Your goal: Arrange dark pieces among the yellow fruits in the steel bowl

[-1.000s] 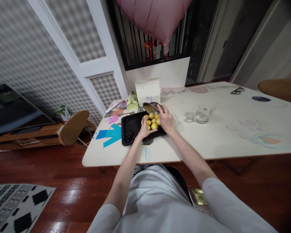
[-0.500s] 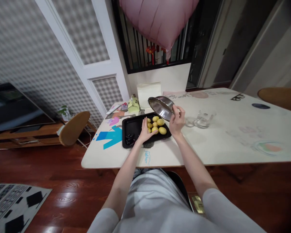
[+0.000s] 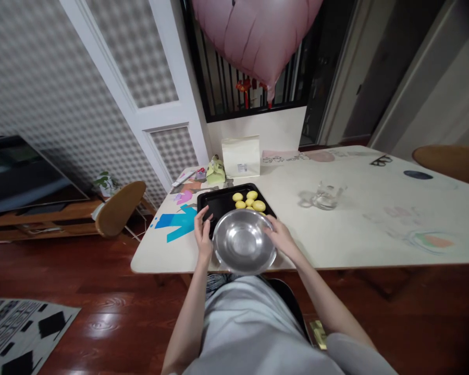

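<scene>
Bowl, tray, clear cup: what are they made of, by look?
Bowl: polished metal, likely stainless steel; silvery with bright highlights. Tray: perhaps coated metal or plastic; black, faint sheen. Cup: smooth, clear glass or plastic; the table shows through.

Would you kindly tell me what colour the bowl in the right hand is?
The bowl is shiny silver, best seen in the head view.

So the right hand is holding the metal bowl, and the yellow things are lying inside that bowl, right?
Not quite: the yellow things lie in the black tray, not in the metal bowl, as the head view shows. The right hand does hold that bowl.
</scene>
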A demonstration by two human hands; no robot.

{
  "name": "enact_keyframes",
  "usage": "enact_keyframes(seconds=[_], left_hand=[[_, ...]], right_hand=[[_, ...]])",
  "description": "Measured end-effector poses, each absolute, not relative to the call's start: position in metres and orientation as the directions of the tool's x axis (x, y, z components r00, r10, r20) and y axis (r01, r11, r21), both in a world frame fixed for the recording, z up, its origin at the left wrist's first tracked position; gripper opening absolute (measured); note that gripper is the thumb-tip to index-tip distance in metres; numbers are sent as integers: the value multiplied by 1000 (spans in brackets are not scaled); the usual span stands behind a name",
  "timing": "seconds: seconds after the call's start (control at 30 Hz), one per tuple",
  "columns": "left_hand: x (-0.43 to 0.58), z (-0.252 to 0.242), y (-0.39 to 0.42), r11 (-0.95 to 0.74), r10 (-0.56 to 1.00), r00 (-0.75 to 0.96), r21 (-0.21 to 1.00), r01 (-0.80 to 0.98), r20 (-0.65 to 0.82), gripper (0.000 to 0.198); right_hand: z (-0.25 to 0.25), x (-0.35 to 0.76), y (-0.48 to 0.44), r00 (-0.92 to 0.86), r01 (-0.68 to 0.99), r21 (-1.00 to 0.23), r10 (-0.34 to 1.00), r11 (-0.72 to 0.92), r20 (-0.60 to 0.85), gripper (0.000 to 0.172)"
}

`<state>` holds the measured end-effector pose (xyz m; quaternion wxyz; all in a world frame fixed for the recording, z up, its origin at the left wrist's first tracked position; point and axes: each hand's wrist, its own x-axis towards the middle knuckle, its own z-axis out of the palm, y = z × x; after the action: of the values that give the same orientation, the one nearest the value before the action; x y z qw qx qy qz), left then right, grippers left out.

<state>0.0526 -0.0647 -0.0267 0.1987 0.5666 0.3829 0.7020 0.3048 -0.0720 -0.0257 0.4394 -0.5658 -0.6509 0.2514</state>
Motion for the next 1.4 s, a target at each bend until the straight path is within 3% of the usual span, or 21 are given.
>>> enact_keyframes(seconds=[0.13,0.27,0.4,0.47,0.57,0.7,0.8,0.9,1.17,1.3,1.4], left_hand=[[33,-27,-85,-578,784,-112,784,226,610,36],[29,-33,-87,-605,767,-82,760,239,636,33],[28,-43,-86,-664,731,-52,727,174,680,29],[27,-46,-86,-688,716,-11,709,156,698,29],[26,-47,-86,-721,686,0,679,141,728,31],[26,-46,-88,-766,637,33,629,134,770,32],[26,-45,-91,-802,595,93,582,133,798,33],[25,-45,-92,-825,566,148,556,105,811,35],[27,-45,-92,-820,568,172,570,42,805,37],[27,-46,-92,-809,584,170,587,35,794,38],[27,-47,-91,-803,591,170,595,34,788,38]], right_hand=[[-41,291,-77,-111,485,-844,974,227,199,23],[-42,288,-77,-145,497,-832,969,246,200,15],[-31,297,-74,-114,533,-798,958,283,263,26],[-23,302,-68,-33,647,-698,925,307,377,29],[-17,304,-57,-46,847,-432,852,310,522,23],[-21,297,-46,-152,954,-158,865,255,478,21],[-29,293,-42,-159,972,-87,879,220,450,23],[-35,294,-39,-164,959,-133,875,249,455,23],[-13,300,-68,-51,730,-503,771,463,635,30],[-4,291,-103,-251,611,-546,795,573,553,31],[-8,281,-117,-398,611,-530,807,588,436,37]])
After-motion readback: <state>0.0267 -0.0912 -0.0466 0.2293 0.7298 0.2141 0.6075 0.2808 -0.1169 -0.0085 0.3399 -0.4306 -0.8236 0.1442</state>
